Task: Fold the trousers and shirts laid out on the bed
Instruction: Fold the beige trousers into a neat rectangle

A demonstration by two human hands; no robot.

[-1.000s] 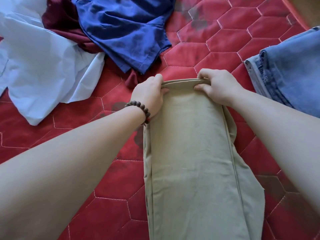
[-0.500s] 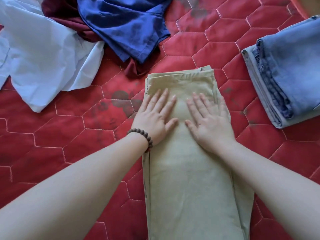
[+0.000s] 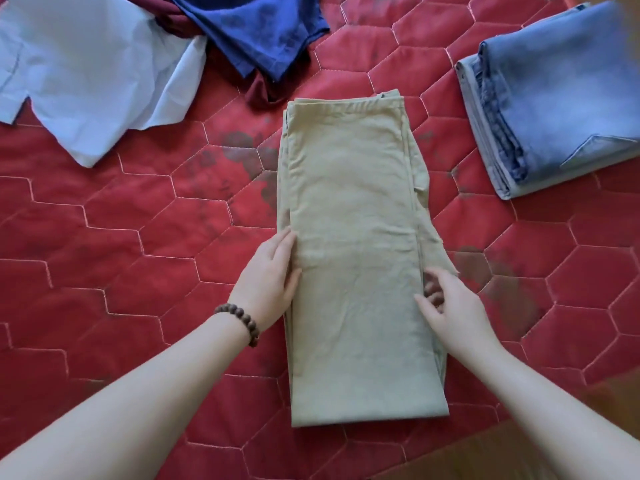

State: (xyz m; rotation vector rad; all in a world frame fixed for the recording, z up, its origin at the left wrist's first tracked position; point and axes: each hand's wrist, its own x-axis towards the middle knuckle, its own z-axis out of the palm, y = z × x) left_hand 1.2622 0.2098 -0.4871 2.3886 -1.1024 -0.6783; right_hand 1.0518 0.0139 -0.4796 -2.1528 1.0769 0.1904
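Khaki trousers [image 3: 353, 237] lie folded into a long narrow strip in the middle of the red quilted bed [image 3: 138, 254]. My left hand [image 3: 272, 277], with a bead bracelet on its wrist, rests against the strip's left edge, fingers straight along it. At the right edge, my right hand [image 3: 448, 304] touches the cloth with its thumb on top and its fingers loosely bent. Both hands sit about halfway along the strip. Unfolded at the back left are a pale blue shirt [image 3: 86, 74], a dark blue garment [image 3: 256, 26] and a maroon garment [image 3: 259, 91].
Folded blue jeans [image 3: 554, 98] lie at the back right, a short gap from the khaki strip. A wooden floor [image 3: 519, 455] shows beyond the bed's edge at the lower right. Dark stains mark the quilt beside the trousers.
My hands let go of the trousers' far end, pressed flat on the cloth, then slid back toward me and apart to the strip's two side edges.
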